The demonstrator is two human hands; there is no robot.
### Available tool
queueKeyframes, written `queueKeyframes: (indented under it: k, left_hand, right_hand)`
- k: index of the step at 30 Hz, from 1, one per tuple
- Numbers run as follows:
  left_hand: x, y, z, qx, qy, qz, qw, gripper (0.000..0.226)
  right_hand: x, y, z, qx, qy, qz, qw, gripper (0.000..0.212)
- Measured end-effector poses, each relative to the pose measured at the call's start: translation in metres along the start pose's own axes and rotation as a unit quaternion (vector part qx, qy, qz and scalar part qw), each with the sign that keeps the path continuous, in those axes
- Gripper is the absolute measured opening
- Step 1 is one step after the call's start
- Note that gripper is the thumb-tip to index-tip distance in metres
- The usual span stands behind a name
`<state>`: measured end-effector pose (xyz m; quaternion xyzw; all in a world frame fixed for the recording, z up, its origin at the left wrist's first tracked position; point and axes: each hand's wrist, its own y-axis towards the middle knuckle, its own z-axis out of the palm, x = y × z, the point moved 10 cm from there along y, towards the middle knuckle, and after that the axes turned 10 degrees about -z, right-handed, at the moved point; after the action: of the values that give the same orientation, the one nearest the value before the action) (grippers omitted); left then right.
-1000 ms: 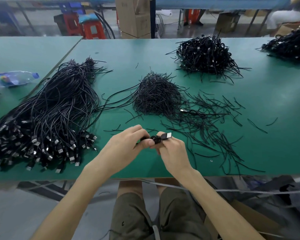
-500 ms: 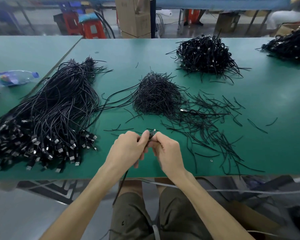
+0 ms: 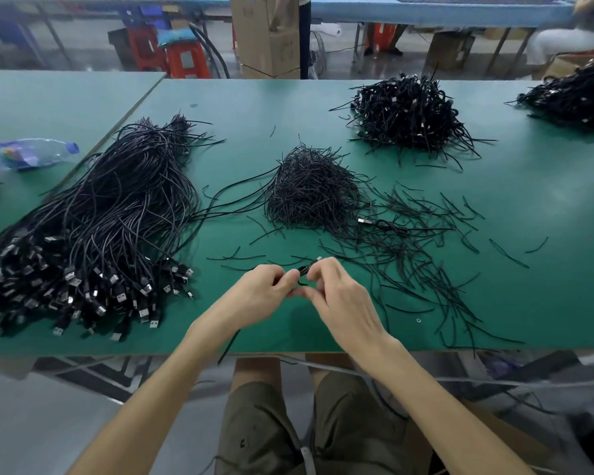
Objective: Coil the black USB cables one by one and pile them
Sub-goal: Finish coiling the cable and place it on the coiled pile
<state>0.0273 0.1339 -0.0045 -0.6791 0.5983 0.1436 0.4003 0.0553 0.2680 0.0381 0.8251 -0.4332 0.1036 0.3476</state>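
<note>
Table [image 3: 288,108] is topped in green; big bundle [image 3: 93,228] of loose cables is laid at left, plugs toward the near edge; pile [image 3: 408,114] of coiled cables is set at far right of centre; heap [image 3: 312,190] of short black strands is placed mid-table, strays scattered to its right; bottle [image 3: 31,154] is laid on its side at far left; left hand [image 3: 258,296] and right hand [image 3: 343,299] are held together above the near edge; fingers of both are curled, pinching one cable [image 3: 304,270] between them, plug poking up past the fingertips; a dark tail is seen under the left wrist, crossing the table edge.
</note>
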Motion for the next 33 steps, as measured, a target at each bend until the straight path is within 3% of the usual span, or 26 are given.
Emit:
queueKeyframes:
  k: [5, 9, 11, 16, 19, 21, 23, 25, 30, 33]
  left_hand:
    - [-0.008, -0.004, 0.009, 0.059, -0.02, 0.056, 0.996, 0.034]
    - [-0.018, -0.007, 0.011, 0.072, -0.041, 0.085, 0.993, 0.03]
    - [-0.021, -0.007, 0.003, 0.04, -0.06, 0.101, 0.992, 0.03]
    - [0.008, 0.0, -0.047, -0.127, -0.138, 0.057, 0.981, 0.016]
    - [0.037, 0.007, -0.053, -0.165, 0.008, -0.01, 0.986, 0.016]
    - [0.055, 0.011, -0.039, -0.128, 0.114, -0.041, 0.984, 0.025]
    - [0.066, 0.016, -0.02, -0.066, 0.124, -0.05, 0.989, 0.032]
    - [0.068, 0.016, -0.012, -0.059, 0.122, -0.042, 0.99, 0.029]
    - [0.064, 0.017, -0.027, -0.126, 0.093, -0.022, 0.987, 0.013]
    - [0.067, 0.011, -0.058, -0.225, 0.122, -0.02, 0.967, 0.016]
  right_hand:
    - [-0.001, 0.0, -0.003, 0.057, -0.117, -0.063, 0.989, 0.045]
    - [-0.007, 0.001, 0.003, 0.101, -0.114, -0.102, 0.983, 0.018]
    - [-0.025, 0.005, -0.001, 0.109, -0.076, -0.062, 0.989, 0.012]
    - [-0.119, 0.022, -0.04, 0.018, 0.026, 0.165, 0.986, 0.017]
    - [-0.169, 0.024, -0.06, -0.018, 0.001, 0.242, 0.97, 0.018]
    - [-0.193, 0.023, -0.068, -0.029, -0.01, 0.275, 0.961, 0.02]
    - [-0.21, 0.022, -0.072, -0.041, -0.007, 0.296, 0.954, 0.02]
    - [-0.221, 0.02, -0.071, -0.053, 0.002, 0.317, 0.947, 0.019]
    - [-0.229, 0.009, -0.072, -0.108, 0.014, 0.367, 0.924, 0.051]
    - [-0.219, 0.007, -0.07, -0.103, -0.004, 0.34, 0.935, 0.07]
